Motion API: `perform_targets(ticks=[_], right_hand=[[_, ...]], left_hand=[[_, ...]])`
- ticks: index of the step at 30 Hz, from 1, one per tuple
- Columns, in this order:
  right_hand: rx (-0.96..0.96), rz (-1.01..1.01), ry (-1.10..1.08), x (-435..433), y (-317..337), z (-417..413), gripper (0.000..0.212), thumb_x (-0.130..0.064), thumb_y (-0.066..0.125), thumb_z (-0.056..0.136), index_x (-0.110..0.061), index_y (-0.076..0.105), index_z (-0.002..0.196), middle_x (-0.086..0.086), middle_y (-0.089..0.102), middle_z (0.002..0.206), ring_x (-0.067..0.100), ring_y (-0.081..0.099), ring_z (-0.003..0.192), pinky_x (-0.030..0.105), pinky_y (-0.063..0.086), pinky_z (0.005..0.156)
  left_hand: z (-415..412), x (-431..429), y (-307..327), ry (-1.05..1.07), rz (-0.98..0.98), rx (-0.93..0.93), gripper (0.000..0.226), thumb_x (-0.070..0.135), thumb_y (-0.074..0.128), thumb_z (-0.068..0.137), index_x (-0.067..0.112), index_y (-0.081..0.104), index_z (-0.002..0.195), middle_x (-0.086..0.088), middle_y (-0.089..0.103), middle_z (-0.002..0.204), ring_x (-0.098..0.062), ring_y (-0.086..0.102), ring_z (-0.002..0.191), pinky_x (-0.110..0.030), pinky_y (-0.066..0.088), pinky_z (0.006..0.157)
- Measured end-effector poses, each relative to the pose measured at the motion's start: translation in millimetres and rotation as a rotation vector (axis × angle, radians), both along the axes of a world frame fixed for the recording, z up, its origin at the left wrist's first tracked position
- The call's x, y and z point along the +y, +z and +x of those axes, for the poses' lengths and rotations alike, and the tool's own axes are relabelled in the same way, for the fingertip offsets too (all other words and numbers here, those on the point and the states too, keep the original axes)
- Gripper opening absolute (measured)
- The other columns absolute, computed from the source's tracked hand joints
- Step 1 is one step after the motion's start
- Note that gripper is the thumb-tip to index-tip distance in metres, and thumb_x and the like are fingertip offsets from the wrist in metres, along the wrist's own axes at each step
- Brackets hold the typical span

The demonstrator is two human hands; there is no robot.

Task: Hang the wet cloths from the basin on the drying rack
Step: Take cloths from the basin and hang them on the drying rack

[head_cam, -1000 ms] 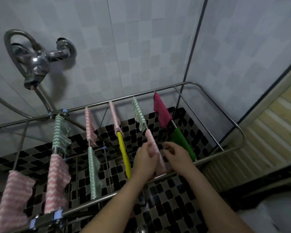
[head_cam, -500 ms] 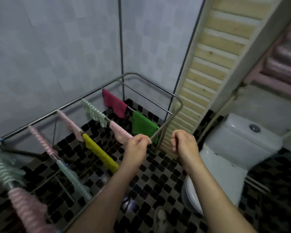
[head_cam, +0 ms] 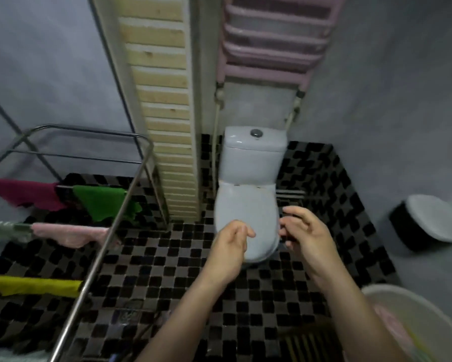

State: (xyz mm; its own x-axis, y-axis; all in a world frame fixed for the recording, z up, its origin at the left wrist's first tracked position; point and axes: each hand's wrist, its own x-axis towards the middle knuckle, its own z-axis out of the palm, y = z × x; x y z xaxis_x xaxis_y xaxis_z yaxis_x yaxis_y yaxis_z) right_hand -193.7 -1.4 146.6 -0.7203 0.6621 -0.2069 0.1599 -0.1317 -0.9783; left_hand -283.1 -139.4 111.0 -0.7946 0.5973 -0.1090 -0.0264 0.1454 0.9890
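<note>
The metal drying rack stands at the left, its rail running diagonally down. On it hang a maroon cloth, a green cloth, a pink cloth and a yellow cloth. The white basin shows at the bottom right corner, with pink cloth inside. My left hand and my right hand hover empty over the floor in front of the toilet, fingers loosely curled, right of the rack and apart from it.
A white toilet stands straight ahead against the wall. A black bin with a white lid sits at the right. A wooden slatted panel rises behind the rack. The floor is black and grey checkered tile.
Both hands have let go of the pink cloth on the rack and swung right. The view has turned from the rack toward the toilet and the basin.
</note>
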Motion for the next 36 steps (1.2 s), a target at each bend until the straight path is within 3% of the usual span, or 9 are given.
perform_targets(ticks=[6, 12, 16, 21, 23, 26, 31, 34, 36], right_hand=[[-0.096, -0.058, -0.273, 57, -31, 107, 0.023, -0.019, 0.055, 0.098, -0.022, 0.063, 0.12, -0.002, 0.07, 0.11, 0.007, 0.067, 0.097, 0.028, 0.055, 0.082], [-0.308, -0.081, -0.351, 99, -82, 209, 0.036, -0.034, 0.051, 0.099, -0.037, 0.048, 0.135, -0.002, 0.047, 0.143, 0.021, 0.05, 0.127, 0.048, 0.043, 0.106], [-0.405, -0.123, -0.324, 113, -112, 251, 0.052, -0.033, 0.047, 0.101, -0.027, 0.031, 0.15, -0.001, 0.032, 0.152, 0.025, 0.038, 0.137, 0.039, 0.036, 0.106], [-0.564, -0.178, -0.17, 132, -172, 298, 0.054, -0.033, 0.043, 0.103, -0.024, 0.024, 0.152, 0.002, 0.019, 0.16, 0.025, 0.029, 0.143, 0.047, 0.031, 0.113], [-0.606, -0.171, -0.123, 133, -193, 307, 0.053, -0.024, 0.045, 0.103, -0.018, 0.026, 0.152, 0.005, 0.03, 0.152, 0.023, 0.036, 0.137, 0.039, 0.035, 0.109], [-0.726, -0.03, -0.014, 131, -216, 320, 0.048, -0.009, 0.049, 0.098, -0.012, 0.039, 0.145, 0.0, 0.045, 0.122, 0.009, 0.05, 0.105, 0.02, 0.038, 0.08], [-1.006, 0.286, 0.237, 126, -246, 351, 0.058, -0.023, 0.063, 0.086, -0.024, 0.047, 0.142, 0.006, 0.054, 0.14, 0.028, 0.053, 0.125, 0.033, 0.044, 0.1], [-1.159, 0.419, 0.32, 123, -254, 358, 0.038, -0.028, 0.064, 0.079, -0.029, 0.067, 0.117, 0.005, 0.066, 0.121, 0.028, 0.058, 0.115, 0.03, 0.048, 0.093], [-1.173, 0.414, 0.183, 125, -252, 361, 0.017, -0.03, 0.06, 0.076, -0.03, 0.073, 0.087, 0.005, 0.072, 0.098, 0.027, 0.067, 0.097, 0.031, 0.054, 0.08]], left_hand=[[71, 67, -25, -0.36, -0.059, 0.095, 0.056, -0.015, 0.039, 0.086, 0.036, 0.055, 0.102, 0.007, 0.052, 0.088, -0.001, 0.05, 0.075, -0.018, 0.044, 0.073], [153, 122, -55, -0.604, -0.361, 0.112, 0.049, -0.002, 0.048, 0.089, 0.023, 0.055, 0.131, 0.004, 0.054, 0.129, -0.013, 0.052, 0.121, -0.027, 0.044, 0.104], [195, 144, -83, -0.715, -0.488, 0.134, 0.036, 0.015, 0.049, 0.094, 0.024, 0.058, 0.127, -0.001, 0.062, 0.125, -0.021, 0.06, 0.114, -0.034, 0.05, 0.094], [245, 177, -129, -0.886, -0.693, 0.265, 0.042, 0.009, 0.048, 0.09, 0.015, 0.057, 0.131, -0.01, 0.062, 0.128, -0.028, 0.058, 0.115, -0.03, 0.048, 0.092], [258, 186, -138, -0.98, -0.746, 0.398, 0.037, 0.009, 0.049, 0.09, 0.009, 0.06, 0.125, -0.015, 0.064, 0.122, -0.031, 0.06, 0.11, -0.035, 0.049, 0.09], [278, 196, -153, -1.068, -0.869, 0.58, 0.028, 0.017, 0.051, 0.094, 0.001, 0.063, 0.113, -0.02, 0.063, 0.118, -0.034, 0.061, 0.107, -0.035, 0.047, 0.086], [301, 211, -187, -1.085, -1.133, 0.776, 0.034, 0.023, 0.045, 0.098, 0.011, 0.057, 0.127, -0.01, 0.056, 0.134, -0.028, 0.051, 0.126, -0.041, 0.047, 0.095], [297, 216, -187, -1.062, -1.139, 0.827, 0.028, 0.013, 0.045, 0.096, 0.011, 0.062, 0.119, -0.008, 0.064, 0.123, -0.028, 0.061, 0.114, -0.041, 0.051, 0.088], [291, 219, -184, -1.007, -1.053, 0.792, 0.024, 0.009, 0.048, 0.093, 0.01, 0.065, 0.111, -0.01, 0.069, 0.112, -0.03, 0.066, 0.104, -0.04, 0.053, 0.083]])
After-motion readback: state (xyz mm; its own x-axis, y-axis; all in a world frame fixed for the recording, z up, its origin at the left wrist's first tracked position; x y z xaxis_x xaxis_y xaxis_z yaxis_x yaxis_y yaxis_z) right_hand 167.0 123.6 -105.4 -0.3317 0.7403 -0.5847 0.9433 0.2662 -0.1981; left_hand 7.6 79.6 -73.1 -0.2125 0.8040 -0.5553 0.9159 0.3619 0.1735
